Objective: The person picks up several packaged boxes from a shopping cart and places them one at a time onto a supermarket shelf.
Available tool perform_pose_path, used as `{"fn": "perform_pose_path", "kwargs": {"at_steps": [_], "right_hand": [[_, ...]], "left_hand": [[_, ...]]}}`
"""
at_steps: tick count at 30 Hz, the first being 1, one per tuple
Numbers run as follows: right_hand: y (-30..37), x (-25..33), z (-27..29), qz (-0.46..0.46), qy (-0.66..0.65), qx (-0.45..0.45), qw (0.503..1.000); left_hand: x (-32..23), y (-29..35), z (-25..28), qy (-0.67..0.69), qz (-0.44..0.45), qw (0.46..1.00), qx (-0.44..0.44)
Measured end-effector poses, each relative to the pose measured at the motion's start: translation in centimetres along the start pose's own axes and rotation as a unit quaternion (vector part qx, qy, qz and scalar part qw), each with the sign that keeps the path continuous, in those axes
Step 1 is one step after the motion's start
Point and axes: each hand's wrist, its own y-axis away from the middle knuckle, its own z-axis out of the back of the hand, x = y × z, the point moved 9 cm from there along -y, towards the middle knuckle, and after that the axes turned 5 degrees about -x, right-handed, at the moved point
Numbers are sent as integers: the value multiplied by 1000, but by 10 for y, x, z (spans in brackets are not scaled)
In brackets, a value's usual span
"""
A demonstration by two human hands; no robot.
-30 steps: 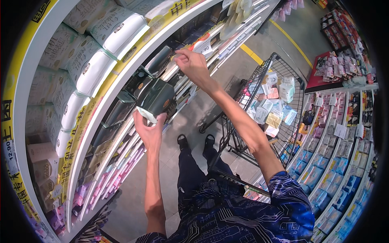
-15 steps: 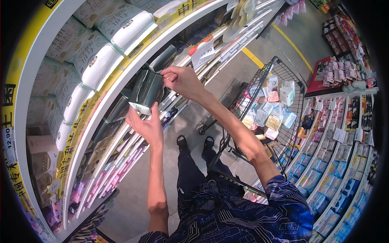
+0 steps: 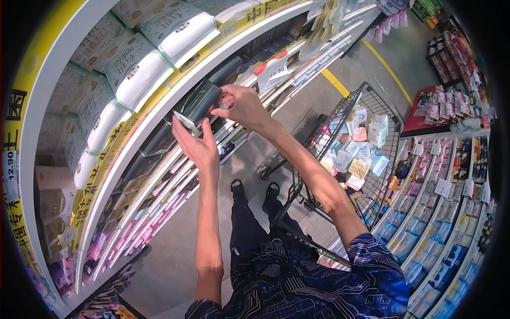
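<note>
Left hand (image 3: 196, 143) first, from where I stand: it is cupped at the near end of a dark green package (image 3: 204, 103), thumb on one side and fingers on the other, pinching the pale end between them. The right hand (image 3: 241, 106) is at the package's right edge with its fingers curled in and thumb close to them; whether any wrapper is caught between those tips, I can't make out.

As for how far along things are, I'd call it midway: both hands have reached the package and neither has let go. It lies at the front of the shelf, not in the cart, and I cannot tell whether its weight is off the shelf.

Just above and right of the dark green package hangs a price card (image 3: 273, 69), near the right hand. To the package's upper left, one level up, white-fronted packs (image 3: 188, 40) stand in rows behind a yellow strip. Below it, toward the wearer, two dark shoes (image 3: 237, 189) are planted on the grey floor.

Well to the right of the package stands a wire shopping cart (image 3: 345, 112), where a loose heap of small packs (image 3: 348, 154) already lies. Farther right, beyond the cart, come curved shelves of blue packs (image 3: 446, 228) and a red display stand (image 3: 419, 103).
</note>
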Motion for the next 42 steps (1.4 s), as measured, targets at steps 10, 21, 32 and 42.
{"fn": "perform_pose_path", "kwargs": {"at_steps": [10, 21, 32, 42], "right_hand": [[-7, -18, -20, 21, 43, -38, 998], [-15, -6, -34, 30, -56, -26, 998], [-7, -13, -30, -8, 43, -41, 998], [-2, -16, -18, -11, 28, -41, 999]], "left_hand": [[0, 3, -6, -50, -25, 998, 40], [-4, 14, 18, -91, -66, 992, 61], [31, 2, -7, -101, -19, 977, 184], [30, 2, -10, -91, 4, 977, 194]]}}
